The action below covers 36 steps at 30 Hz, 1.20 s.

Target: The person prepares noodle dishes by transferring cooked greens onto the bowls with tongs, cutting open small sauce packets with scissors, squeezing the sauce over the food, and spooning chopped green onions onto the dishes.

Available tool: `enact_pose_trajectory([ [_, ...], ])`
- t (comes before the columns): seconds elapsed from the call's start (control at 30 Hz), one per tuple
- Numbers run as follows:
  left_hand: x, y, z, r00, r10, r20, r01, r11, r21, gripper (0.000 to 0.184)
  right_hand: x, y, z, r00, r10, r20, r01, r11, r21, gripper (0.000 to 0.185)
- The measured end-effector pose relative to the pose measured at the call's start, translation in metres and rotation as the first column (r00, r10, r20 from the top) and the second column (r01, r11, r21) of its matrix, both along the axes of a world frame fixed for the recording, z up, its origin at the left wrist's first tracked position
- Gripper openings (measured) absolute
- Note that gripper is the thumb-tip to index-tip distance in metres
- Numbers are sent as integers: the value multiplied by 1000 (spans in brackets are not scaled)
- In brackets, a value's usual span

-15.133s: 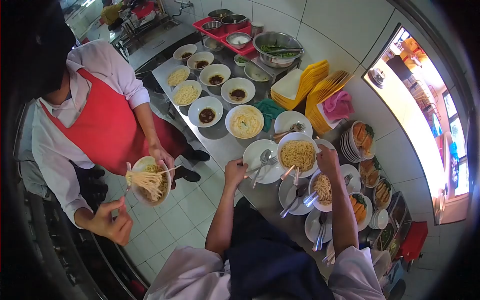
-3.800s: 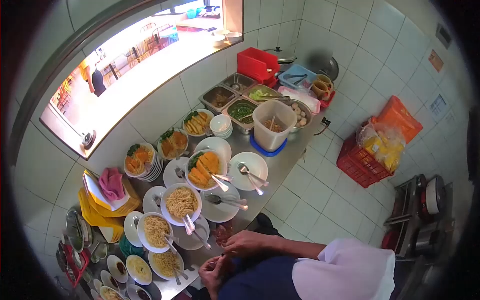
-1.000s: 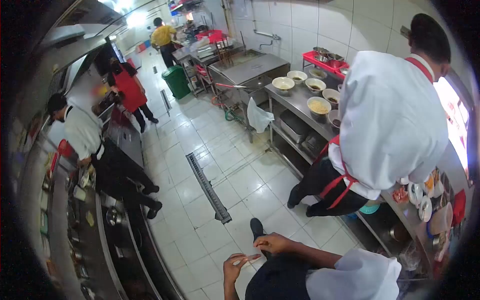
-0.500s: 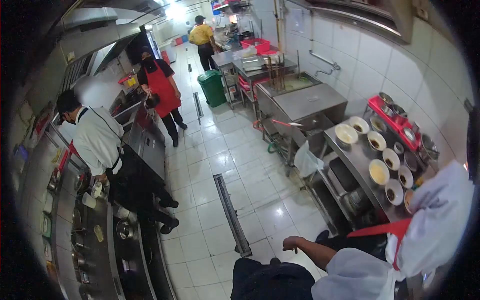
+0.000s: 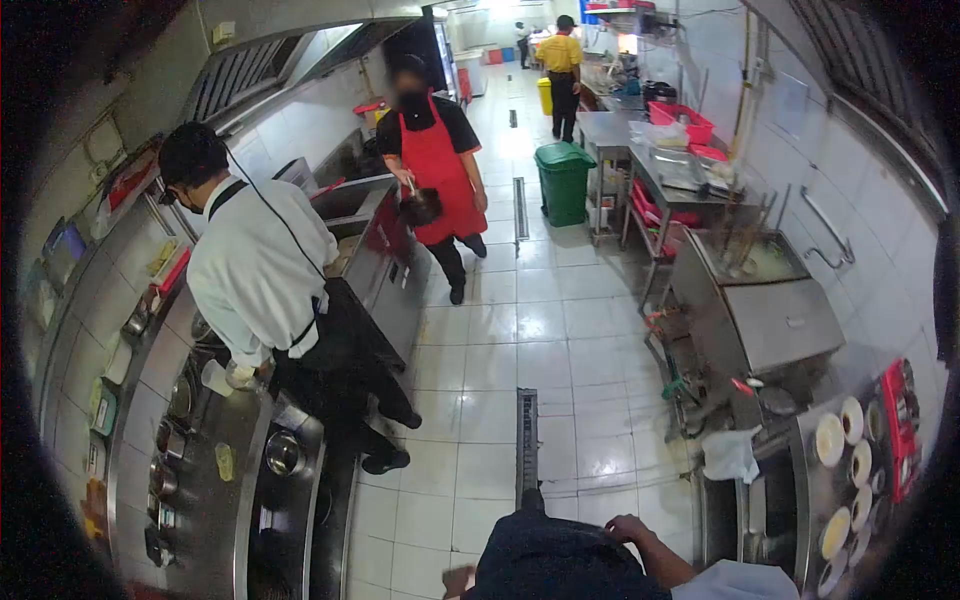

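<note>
1. The dark apron (image 5: 555, 560) covers the wearer's front at bottom centre, between the two hands
2. The right hand (image 5: 627, 527) is at the apron's right edge, fingers bent; whether its grip is closed on the cloth cannot be told
3. The left hand (image 5: 458, 580), partly cut off below, is just beside the apron's left edge; its grip cannot be made out
4. Ahead, a floor drain grate (image 5: 527, 440) runs between pale tiles (image 5: 450, 420)
5. At right, white bowls (image 5: 830, 440) stand on a steel bench (image 5: 812, 490), near a red tray (image 5: 897, 425)
6. At left, a co-worker in white (image 5: 262, 265) leans over another bench (image 5: 225, 510)
7. Farther ahead, a person in red (image 5: 436, 165) holds a dark pot (image 5: 421, 207)
</note>
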<state>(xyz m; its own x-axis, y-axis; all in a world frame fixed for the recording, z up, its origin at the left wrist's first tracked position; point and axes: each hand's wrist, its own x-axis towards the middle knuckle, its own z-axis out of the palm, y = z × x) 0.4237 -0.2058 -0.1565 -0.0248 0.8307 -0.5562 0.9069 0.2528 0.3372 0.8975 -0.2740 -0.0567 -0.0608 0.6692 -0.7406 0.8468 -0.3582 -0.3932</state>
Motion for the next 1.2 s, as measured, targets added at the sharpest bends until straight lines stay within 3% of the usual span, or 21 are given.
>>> enact_pose_trajectory([
  [0.03, 1, 34, -5, 909, -255, -330, 328, 925, 190, 36, 3, 30, 29, 995, -78, 65, 78, 997, 13, 53],
  [0.07, 7, 74, 0, 940, -210, -268, 240, 967, 86, 36, 14, 57, 38, 985, -158, 68, 157, 987, 31, 56],
  [0.1, 32, 126, 61, 963, -151, -224, 150, 988, -22, 37, 24, 81, 46, 968, -241, 68, 238, 970, 40, 59],
  [0.13, 38, 160, 69, 973, 152, 171, -175, 976, 126, 33, 33, 107, 76, 941, -332, -65, 334, 942, 16, 61],
  [0.17, 48, 197, 45, 870, 283, 403, -405, 877, 259, 30, 28, 136, 143, 856, -480, -194, 494, 869, 31, 58],
  [0.2, 69, 227, 94, 711, 407, 574, -531, 845, 59, 29, 37, 149, 115, 673, -592, -444, 629, 774, -79, 55],
  [0.23, 88, 256, 114, 711, 410, 571, -536, 842, 63, 29, 44, 168, 95, 415, -650, -637, 707, 671, -224, 52],
  [0.33, 114, 307, 131, 831, 228, 507, -396, 883, 252, 30, 56, 224, 109, 263, -650, -713, 710, 631, -313, 49],
  [0.43, 122, 339, 82, 899, 143, 413, -136, 990, -46, 34, 72, 280, 115, 362, -662, -656, 729, 640, -243, 51],
  [0.5, 117, 325, 29, 950, -200, 239, 178, 978, 110, 49, 90, 312, 98, 291, -655, -697, 743, 614, -267, 49],
  [0.53, 124, 322, -7, 895, -423, -141, 430, 903, 19, 55, 104, 331, 88, 365, -643, -673, 736, 642, -215, 48],
  [0.6, 133, 293, 11, 961, -35, 273, 105, 964, -246, 60, 139, 359, 37, 390, -570, -723, 752, 650, -107, 45],
  [0.63, 150, 280, 9, 977, 137, 164, -68, 927, -370, 60, 157, 382, 40, 408, -557, -723, 730, 674, -108, 45],
  [0.73, 215, 324, 29, 940, 337, 60, -287, 870, -400, 60, 221, 457, 49, 693, -492, -526, 570, 821, -17, 41],
  [0.83, 276, 391, 53, 883, 451, 134, -394, 864, -313, 60, 290, 545, 43, 864, -263, -429, 359, 919, 161, 35],
  [0.9, 316, 436, 72, 830, 517, 209, -467, 849, -248, 60, 325, 610, 72, 560, -411, -719, 524, 848, -76, 30],
  [1.0, 366, 508, 88, 783, 540, 308, -509, 842, -181, 60, 373, 715, 67, 678, -282, -679, 442, 894, 71, 29],
  [1.07, 395, 564, 91, 775, 521, 357, -492, 852, -177, 60, 395, 791, 92, 886, -155, -438, 280, 931, 236, 29],
  [1.1, 410, 591, 87, 775, 514, 367, -477, 858, -192, 60, 401, 826, 122, 899, -145, -413, 267, 929, 255, 29],
  [1.13, 425, 618, 81, 780, 507, 367, -460, 862, -214, 60, 418, 857, 96, 759, -194, -622, 413, 882, 228, 28],
  [1.2, 451, 663, 64, 794, 507, 335, -439, 860, -259, 60, 436, 916, 107, 818, -140, -558, 358, 883, 303, 30],
])
